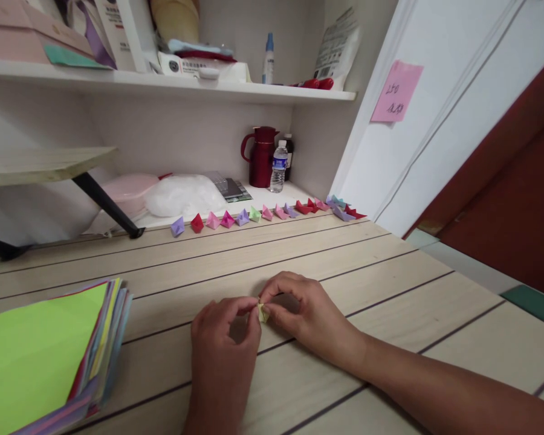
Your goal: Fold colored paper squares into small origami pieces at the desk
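A small piece of folded yellow paper (263, 313) is pinched between both hands, just above the wooden table. My left hand (224, 332) grips it from the left with thumb and forefinger. From the right, my right hand (301, 305) closes thumb and forefinger on its upper part. The fingers cover much of the paper, so its full shape is hidden. Along the table's back edge runs a row of small folded paper boats, among them a purple one (178, 226), a red one (197, 223) and a green one (255, 214).
A stack of coloured paper (45, 344) lies at the front left. Behind it stands a small wooden shelf on black legs (106, 202). A red jug (263, 157) and a water bottle (278, 166) stand in the white cabinet. A pink note (396, 92) sticks to the cabinet's side.
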The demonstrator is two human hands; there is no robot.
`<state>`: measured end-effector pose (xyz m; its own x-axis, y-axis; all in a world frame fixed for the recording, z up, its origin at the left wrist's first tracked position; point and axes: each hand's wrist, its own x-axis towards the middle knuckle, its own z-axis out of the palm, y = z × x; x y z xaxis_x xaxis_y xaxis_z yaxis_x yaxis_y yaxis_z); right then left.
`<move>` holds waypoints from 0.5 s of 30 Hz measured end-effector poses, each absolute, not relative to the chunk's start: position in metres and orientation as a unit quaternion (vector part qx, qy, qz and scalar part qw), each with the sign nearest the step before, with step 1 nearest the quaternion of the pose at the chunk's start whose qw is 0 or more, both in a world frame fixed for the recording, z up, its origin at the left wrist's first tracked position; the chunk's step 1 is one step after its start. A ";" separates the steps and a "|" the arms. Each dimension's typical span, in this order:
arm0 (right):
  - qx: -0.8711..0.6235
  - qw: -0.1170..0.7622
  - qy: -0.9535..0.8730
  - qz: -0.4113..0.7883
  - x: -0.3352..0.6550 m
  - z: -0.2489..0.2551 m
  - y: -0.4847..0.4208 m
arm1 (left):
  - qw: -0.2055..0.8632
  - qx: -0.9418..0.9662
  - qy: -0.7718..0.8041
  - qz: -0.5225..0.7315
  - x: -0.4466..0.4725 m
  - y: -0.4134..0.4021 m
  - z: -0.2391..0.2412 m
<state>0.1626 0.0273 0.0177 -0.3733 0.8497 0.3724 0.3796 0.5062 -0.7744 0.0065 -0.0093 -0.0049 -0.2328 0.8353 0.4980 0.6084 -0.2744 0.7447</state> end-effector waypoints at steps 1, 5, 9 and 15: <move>-0.399 0.393 -0.773 0.297 0.162 0.018 0.027 | 0.103 0.613 0.591 0.515 0.007 -0.009 -0.005; -0.398 0.390 -0.776 0.297 0.162 0.018 0.026 | 0.080 0.623 0.584 0.514 0.006 -0.009 -0.006; -0.397 0.378 -0.791 0.271 0.162 0.017 0.025 | 0.052 0.632 0.583 0.508 0.004 -0.009 -0.006; -0.376 0.382 -0.824 0.183 0.164 0.016 0.023 | 0.018 0.637 0.586 0.501 0.007 -0.009 -0.006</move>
<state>0.1645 0.0227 0.0157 -0.4252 0.7596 0.4922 0.4800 0.6503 -0.5888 0.0071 -0.0086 -0.0065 -0.1881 0.7649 0.6160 0.7280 -0.3125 0.6103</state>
